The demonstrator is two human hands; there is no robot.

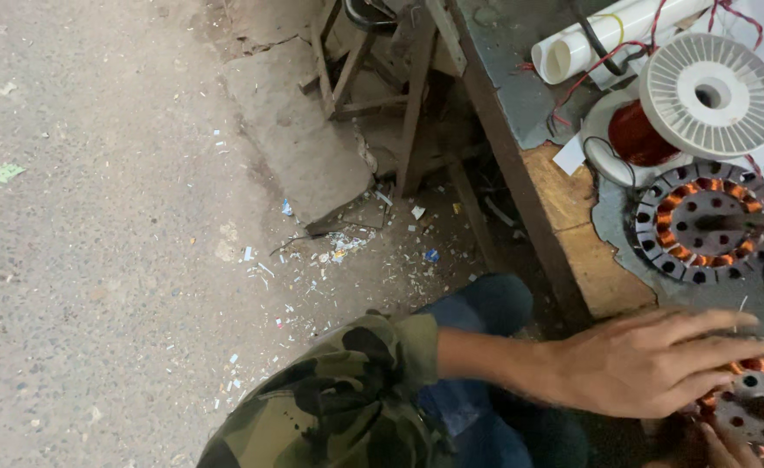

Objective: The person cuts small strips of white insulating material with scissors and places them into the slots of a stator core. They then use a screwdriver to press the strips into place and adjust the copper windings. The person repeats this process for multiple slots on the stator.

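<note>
Copper-wound stator lay at the desk's near right edge; the left hand rested flat on it, fingers spread, while the right hand touched its near side, grip unclear. Farther off sat another stator, then a white wire spool.

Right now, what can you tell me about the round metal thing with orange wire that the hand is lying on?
The round stator is a grey metal disc with small holes through it and copper-orange wire coils around its rim. It lies flat at the bench's near corner, partly cut off by the picture's edge. The left hand rests flat on top, fingers spread. The right hand's fingertips touch its lower edge.
</note>
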